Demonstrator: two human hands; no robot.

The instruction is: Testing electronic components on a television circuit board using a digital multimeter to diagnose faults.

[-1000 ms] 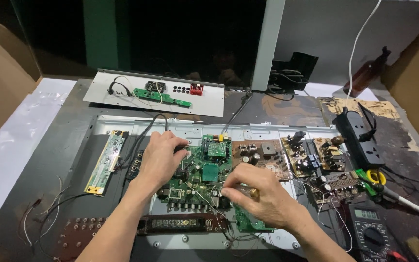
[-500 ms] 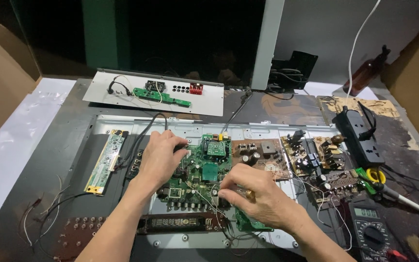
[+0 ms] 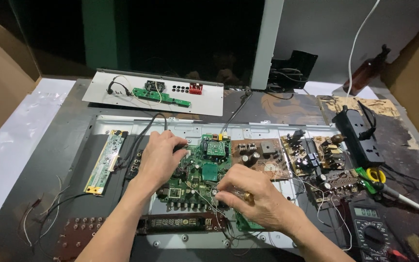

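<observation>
Hands at work over a stripped electronics chassis, seen from the head camera: the left hand (image 3: pixel 158 157) lies palm-down on the left edge of a green circuit board (image 3: pixel 197 170), its fingers curled and the fingertips pressing at a dark cable (image 3: pixel 144 130) that runs away from the wrist toward the far edge of the metal chassis (image 3: pixel 267 130). Whether that hand pinches the cable or only pushes on it cannot be told. The right hand (image 3: pixel 250 196) rests on the near right corner of the same board, fingers drawn together and pinching thin pale wires (image 3: pixel 204 199) between thumb and forefinger; a ring shows on one finger.

Just beyond the right hand sits a brown circuit board (image 3: pixel 260 153) with dark cylindrical capacitors. Further to its right lie more component-crowded boards (image 3: pixel 316 153), then a black power strip (image 3: pixel 360 138). Near the right wrist are a multimeter (image 3: pixel 369 228) and a soldering iron (image 3: pixel 394 194) with a green and yellow grip.

Left of the left hand, a narrow green strip board (image 3: pixel 104 161) lies lengthwise. Between the two forearms, nearest the camera, is a dark display module (image 3: pixel 180 224). Beyond both hands, a white panel (image 3: pixel 204 99) carrying a small green board rests on the dark tabletop (image 3: pixel 49 160), flanked by cardboard (image 3: pixel 1 97).
</observation>
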